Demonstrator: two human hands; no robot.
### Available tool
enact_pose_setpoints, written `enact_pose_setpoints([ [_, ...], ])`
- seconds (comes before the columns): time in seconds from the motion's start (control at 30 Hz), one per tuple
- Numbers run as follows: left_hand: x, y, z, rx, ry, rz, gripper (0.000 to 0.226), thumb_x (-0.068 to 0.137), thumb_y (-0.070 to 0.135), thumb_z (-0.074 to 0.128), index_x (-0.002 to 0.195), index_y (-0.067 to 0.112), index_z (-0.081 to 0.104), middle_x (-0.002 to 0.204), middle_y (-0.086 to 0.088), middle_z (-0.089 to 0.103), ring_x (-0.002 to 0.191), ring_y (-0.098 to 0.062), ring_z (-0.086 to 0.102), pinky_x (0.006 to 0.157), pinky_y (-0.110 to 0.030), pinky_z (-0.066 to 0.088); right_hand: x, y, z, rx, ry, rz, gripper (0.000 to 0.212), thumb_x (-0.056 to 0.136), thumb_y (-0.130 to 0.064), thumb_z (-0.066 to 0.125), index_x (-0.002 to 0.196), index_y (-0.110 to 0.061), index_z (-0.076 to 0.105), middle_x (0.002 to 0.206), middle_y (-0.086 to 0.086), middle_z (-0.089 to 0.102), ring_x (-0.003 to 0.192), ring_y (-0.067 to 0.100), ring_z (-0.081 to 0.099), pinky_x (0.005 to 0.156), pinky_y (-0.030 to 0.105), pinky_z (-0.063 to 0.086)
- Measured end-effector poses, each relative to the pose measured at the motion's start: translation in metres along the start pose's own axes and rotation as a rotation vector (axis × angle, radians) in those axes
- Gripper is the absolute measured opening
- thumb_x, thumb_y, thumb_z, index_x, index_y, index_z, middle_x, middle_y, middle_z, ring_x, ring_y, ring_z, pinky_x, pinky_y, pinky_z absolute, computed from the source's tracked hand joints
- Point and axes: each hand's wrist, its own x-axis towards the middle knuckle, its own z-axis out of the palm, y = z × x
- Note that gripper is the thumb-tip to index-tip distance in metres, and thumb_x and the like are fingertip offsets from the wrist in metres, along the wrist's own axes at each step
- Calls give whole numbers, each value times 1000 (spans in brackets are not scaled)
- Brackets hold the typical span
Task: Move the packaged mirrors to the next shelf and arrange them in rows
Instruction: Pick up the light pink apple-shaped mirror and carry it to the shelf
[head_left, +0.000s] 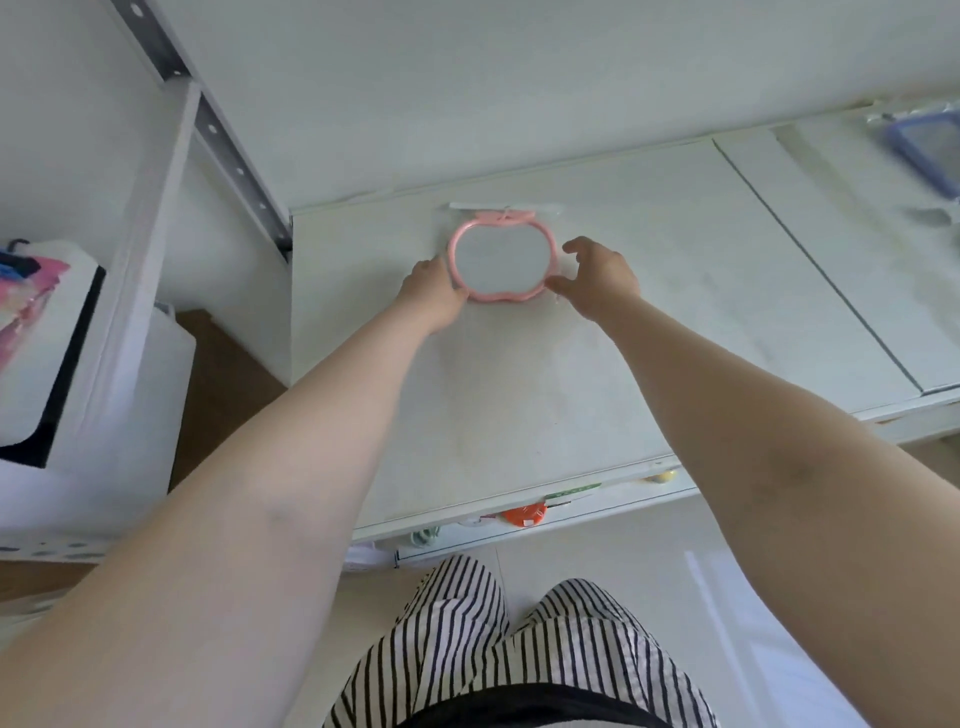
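Note:
A pink apple-shaped mirror (500, 260) in a clear plastic packet lies flat near the back of a white shelf board (519, 395). My left hand (434, 291) grips its lower left rim. My right hand (597, 275) pinches the lower right rim with thumb and fingers, the other fingers spread. A second packaged mirror with a blue-purple frame (924, 150) lies on the neighbouring shelf board at the far right, partly cut off by the frame edge.
A grey perforated metal upright (208, 124) stands at the shelf's back left corner. White boxes with pink and blue items (31, 306) sit at the left. Small coloured goods, one orange (524, 514), show on a lower shelf below the front edge.

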Motion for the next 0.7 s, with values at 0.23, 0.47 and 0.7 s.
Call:
enact_pose_setpoints([
  [0.23,11,6,19,-447,42,-206,45,88,26,54,125,0,49,124,-19,57,114,-34,57,95,-39,46,6,-11,31,186,32,71,55,84,-32,66,134,-19,48,121,4,62,114,24,55,88,33,47],
  [0.47,-19,1,6,-899,-37,-380,20,91,5,57,72,13,56,70,-6,55,58,-15,50,57,-26,44,-26,-19,17,743,64,306,59,79,-2,68,132,-13,46,114,4,61,89,22,64,63,25,48],
  [0.7,-67,18,-20,-1002,-104,-392,20,90,3,58,74,15,58,61,-2,63,63,-14,56,66,-25,48,-73,-13,-25,884,31,433,8,78,-4,66,71,-8,68,74,9,64,66,20,58,69,30,50],
])
